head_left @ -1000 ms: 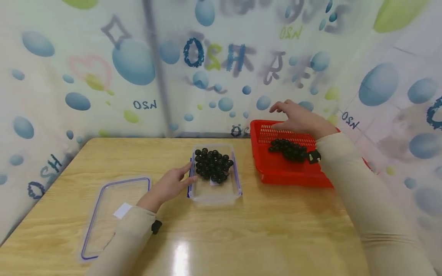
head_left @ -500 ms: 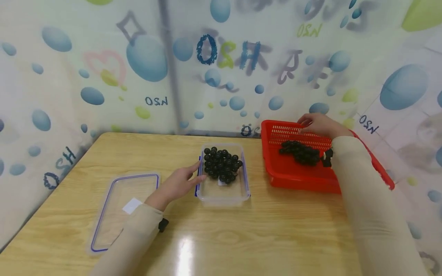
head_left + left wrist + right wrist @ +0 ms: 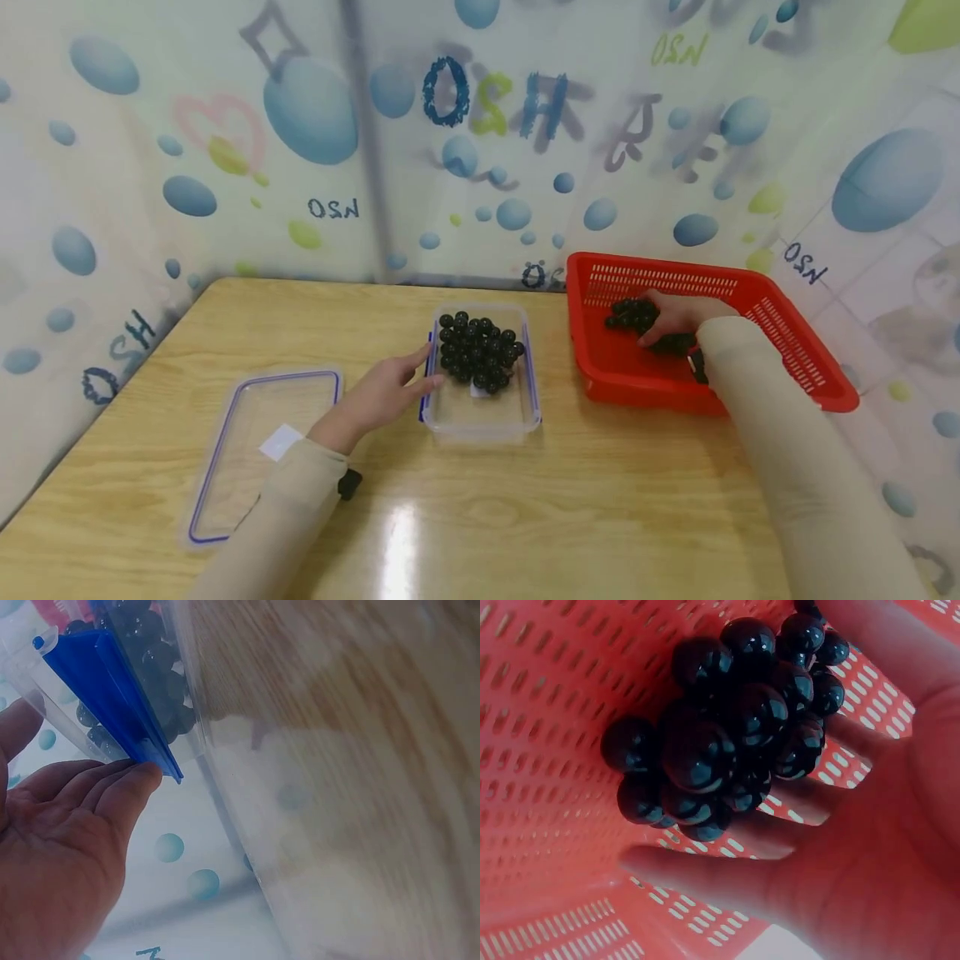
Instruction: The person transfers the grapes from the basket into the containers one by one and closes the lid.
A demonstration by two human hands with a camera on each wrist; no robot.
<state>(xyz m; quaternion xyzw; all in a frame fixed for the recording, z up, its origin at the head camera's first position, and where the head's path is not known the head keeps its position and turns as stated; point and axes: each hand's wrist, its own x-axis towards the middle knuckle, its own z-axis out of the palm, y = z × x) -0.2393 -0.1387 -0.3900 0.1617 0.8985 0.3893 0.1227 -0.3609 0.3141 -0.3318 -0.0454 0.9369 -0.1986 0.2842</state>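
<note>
Black grapes [image 3: 697,755] are seemingly becoming graspable within our just-lowered, wide-spread right hand [image 3: 670,317]; our straight-fingered left hand [image 3: 381,396] is touching the box [image 3: 480,430].

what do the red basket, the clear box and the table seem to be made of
Red basket: likely moulded plastic with a slight sheen, given its even slots and rounded rim. Clear box: probably plastic, smooth and see-through, though glass can't be ruled out. Table: wood or wood-look laminate, glossy, since it shows grain and a bright reflection.
</note>
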